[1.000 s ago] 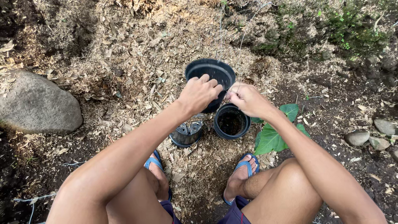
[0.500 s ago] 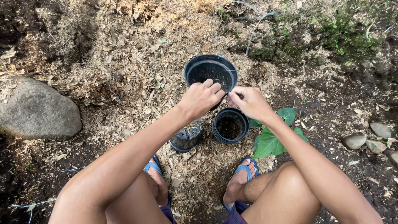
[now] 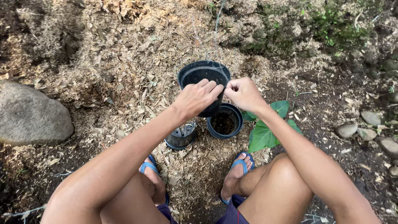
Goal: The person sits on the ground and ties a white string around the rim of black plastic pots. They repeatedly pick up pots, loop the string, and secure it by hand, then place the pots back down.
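A black plastic plant pot (image 3: 195, 74) hangs tilted in the air, its mouth facing me. My left hand (image 3: 198, 98) grips its near rim. My right hand (image 3: 244, 93) pinches something thin at the rim's right side; thin strings (image 3: 216, 29) run up from the pot. Below on the ground stands a second black pot (image 3: 225, 121) with dark soil inside. A third black pot (image 3: 181, 136) lies upside down beside it on the left.
A large grey rock (image 3: 31, 118) sits at the left. Big green leaves (image 3: 265, 132) grow right of the pots. Small stones (image 3: 365, 132) lie at the right. Wood chips cover the ground; my feet in blue sandals (image 3: 238, 170) rest below.
Both hands and the held pot have stayed together at the rim; the view has shifted slightly, and my right hand's fingers have closed tighter at the pot's edge.
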